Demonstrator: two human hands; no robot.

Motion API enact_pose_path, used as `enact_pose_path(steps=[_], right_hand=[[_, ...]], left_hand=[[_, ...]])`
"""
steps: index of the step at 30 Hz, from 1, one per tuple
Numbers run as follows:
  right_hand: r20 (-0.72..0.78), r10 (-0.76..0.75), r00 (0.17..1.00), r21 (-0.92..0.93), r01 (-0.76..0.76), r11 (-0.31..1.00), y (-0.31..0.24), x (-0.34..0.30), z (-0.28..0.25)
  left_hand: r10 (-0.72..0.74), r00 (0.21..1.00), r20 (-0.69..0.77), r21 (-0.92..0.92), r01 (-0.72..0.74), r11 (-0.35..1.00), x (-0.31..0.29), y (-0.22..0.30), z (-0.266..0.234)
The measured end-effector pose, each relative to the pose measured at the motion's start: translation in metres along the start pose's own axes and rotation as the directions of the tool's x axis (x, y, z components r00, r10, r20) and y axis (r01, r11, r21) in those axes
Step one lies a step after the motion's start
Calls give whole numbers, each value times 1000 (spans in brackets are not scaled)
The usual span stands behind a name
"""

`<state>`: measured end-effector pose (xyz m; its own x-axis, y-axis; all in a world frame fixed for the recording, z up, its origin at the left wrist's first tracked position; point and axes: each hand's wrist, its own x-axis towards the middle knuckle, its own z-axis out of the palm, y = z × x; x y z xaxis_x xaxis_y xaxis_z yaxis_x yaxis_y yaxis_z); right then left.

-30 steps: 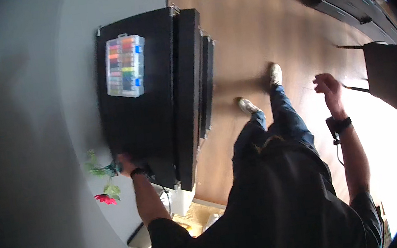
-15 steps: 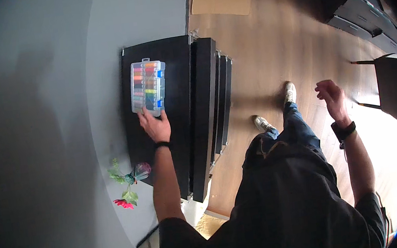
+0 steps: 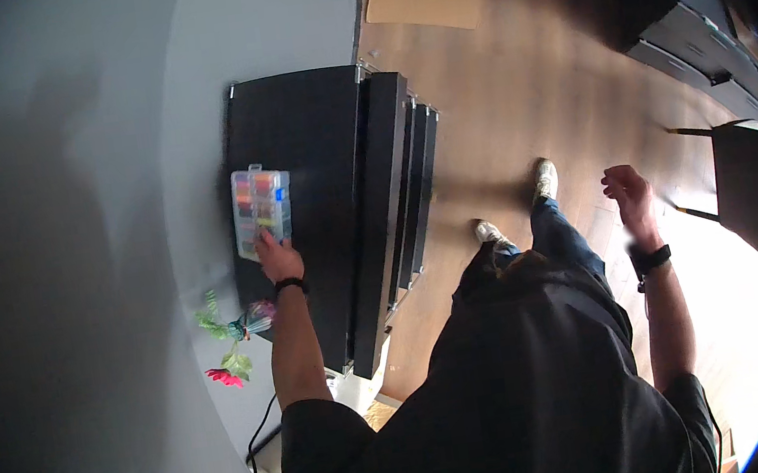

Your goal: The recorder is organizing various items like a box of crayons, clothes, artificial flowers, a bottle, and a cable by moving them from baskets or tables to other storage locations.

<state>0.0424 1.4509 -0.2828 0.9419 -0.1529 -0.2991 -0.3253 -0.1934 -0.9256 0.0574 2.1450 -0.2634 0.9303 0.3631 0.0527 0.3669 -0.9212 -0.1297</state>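
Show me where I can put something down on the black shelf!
Bare patches on the shelf: beyond the box to the far edge, and right of the box and left hand to the right edge. Crowded: the near-left part, by the hand and flower.

Clear, smooth plastic compartment case (image 3: 261,206) with a glossy sheen, on a black storage unit (image 3: 308,169) whose flat top looks smooth and mostly matt; its corner fitting (image 3: 361,72) shines like metal. The wood-grain floorboards (image 3: 475,90) have a soft sheen. Matt grey wall (image 3: 140,201); soft black cloth T-shirt (image 3: 528,351); blue denim jeans (image 3: 561,234).
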Motion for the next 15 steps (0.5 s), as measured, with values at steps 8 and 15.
enact_pose_path(steps=[8,15], right_hand=[[78,-4,997,-69,10,998,-22,9,16],[176,-99,979,-208,135,969,-45,11,33]], left_hand=[[-87,995,52,77,83,994,-33,-29,-3],[-120,985,125,-39,125,991,-36,-40,-13]])
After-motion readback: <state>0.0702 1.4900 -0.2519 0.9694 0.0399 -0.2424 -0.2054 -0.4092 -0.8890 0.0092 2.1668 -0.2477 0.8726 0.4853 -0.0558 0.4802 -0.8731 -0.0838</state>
